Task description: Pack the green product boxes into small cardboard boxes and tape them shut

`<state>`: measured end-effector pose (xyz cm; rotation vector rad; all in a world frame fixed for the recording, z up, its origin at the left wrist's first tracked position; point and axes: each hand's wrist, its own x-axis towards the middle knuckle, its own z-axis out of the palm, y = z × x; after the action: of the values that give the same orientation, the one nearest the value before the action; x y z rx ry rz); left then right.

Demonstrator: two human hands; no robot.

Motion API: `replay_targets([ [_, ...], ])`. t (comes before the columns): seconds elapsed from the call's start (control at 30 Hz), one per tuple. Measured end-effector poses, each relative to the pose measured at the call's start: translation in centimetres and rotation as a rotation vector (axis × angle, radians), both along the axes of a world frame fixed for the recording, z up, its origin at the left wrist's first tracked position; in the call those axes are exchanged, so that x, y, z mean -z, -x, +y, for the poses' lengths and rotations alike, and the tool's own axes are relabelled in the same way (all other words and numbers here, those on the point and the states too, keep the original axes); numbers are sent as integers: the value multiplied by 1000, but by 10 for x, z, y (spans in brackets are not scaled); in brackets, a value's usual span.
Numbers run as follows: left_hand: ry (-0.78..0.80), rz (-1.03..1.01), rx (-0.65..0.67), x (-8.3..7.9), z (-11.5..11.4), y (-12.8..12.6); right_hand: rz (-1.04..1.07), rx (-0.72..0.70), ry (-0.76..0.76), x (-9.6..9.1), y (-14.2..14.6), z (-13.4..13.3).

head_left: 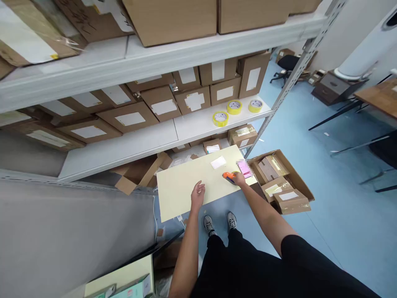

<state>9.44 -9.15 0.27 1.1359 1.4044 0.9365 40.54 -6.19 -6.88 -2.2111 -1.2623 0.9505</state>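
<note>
My right hand (239, 179) is closed around the grip of an orange tape dispenser (228, 176) near the right end of a cream tabletop (176, 186). Part of a yellow tape roll shows behind its body. Over the middle of the tabletop hovers my left hand (198, 193), its fingers loosely bent and apart, with nothing in it. A white label sheet (218, 162) lies flat beyond the hands. Past the dispenser, at the right edge, sits a pink pad or card (244, 169), partly blurred.
On the white shelf (198, 124) stand rows of labelled cardboard boxes (194, 100) and three yellow tape rolls (234, 107). A large open carton (297, 176) holding smaller boxes is at the table's right. An opened box (139, 169) sits lower left of the shelf.
</note>
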Motion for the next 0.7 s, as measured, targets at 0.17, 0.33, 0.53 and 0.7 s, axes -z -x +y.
replay_targets([
  [0.17,54,0,-35,15,-34,-4,-128,-261,235,39,0,-11],
  [0.33,86,-6,-89,8,-46,-13,-164,-248,227,45,7,-7],
  [0.53,36,-63,-94,-23,-28,-22,36,-244,-11,-2,9,0],
  [0.7,-73,-96,-124,-62,-4,-17,387,-370,-409,-67,24,-4],
])
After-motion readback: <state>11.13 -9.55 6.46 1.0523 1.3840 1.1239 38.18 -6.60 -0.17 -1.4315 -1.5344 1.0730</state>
